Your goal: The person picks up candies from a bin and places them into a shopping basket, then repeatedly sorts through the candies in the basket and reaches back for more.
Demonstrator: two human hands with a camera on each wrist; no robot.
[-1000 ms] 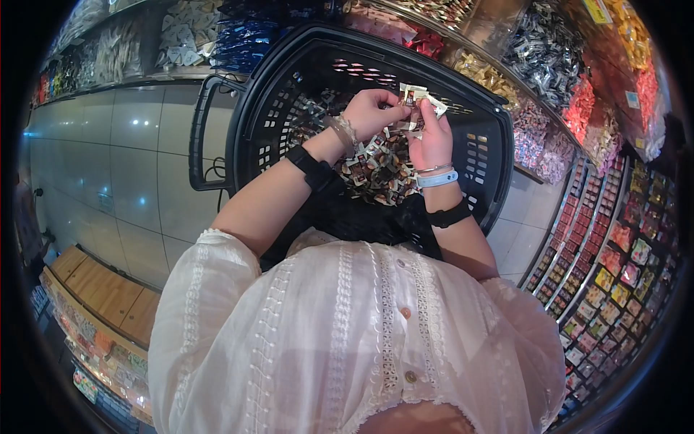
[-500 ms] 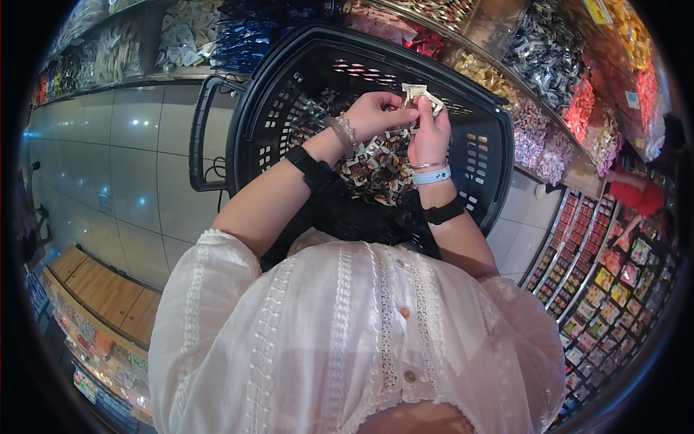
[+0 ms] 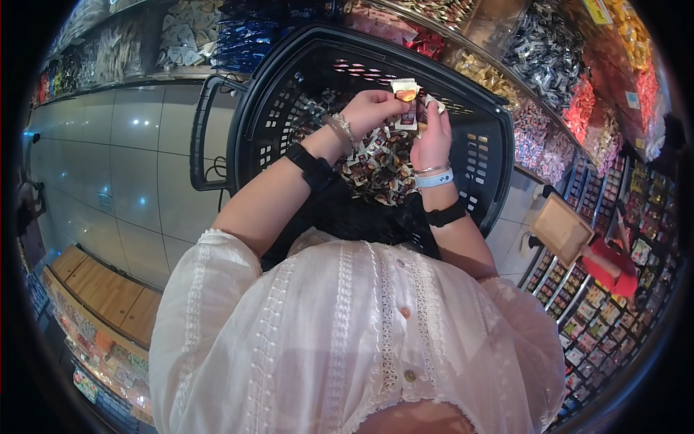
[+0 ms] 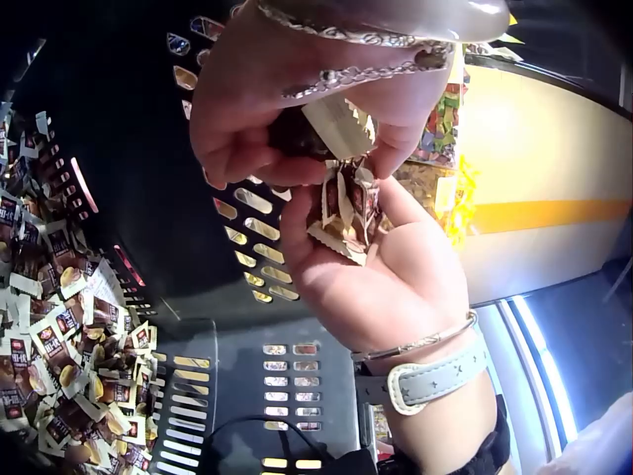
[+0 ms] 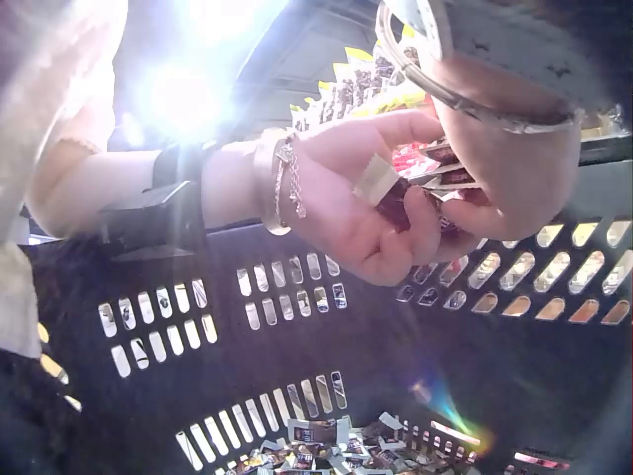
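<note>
Over a black shopping basket (image 3: 242, 145), my left hand (image 3: 372, 117) pinches a small wrapped candy (image 3: 406, 92) with cream ends and a picture of a nut-like piece. Beside it, my right hand (image 3: 431, 145) holds several similar wrapped candies (image 4: 346, 210) between thumb and fingers. In the left wrist view the left hand (image 4: 287, 109) comes from above, its fingertips right at the right hand's bundle. From the right wrist, a cream wrapper end (image 5: 376, 181) sticks out of the left hand. A heap of the same candies (image 3: 379, 170) lies in the basket below.
Bins of wrapped sweets (image 3: 546, 47) line the back and right. The basket's handle (image 3: 199, 137) juts out to the left over the tiled floor (image 3: 94, 159). At the right, a person in red (image 3: 611, 267) is by a light brown tray (image 3: 562, 228) near the shelves.
The left hand has moved slightly back to the left, and a candy now stands out upright in its fingers, apart from the right hand's bundle. A person in red has moved in with a tray.
</note>
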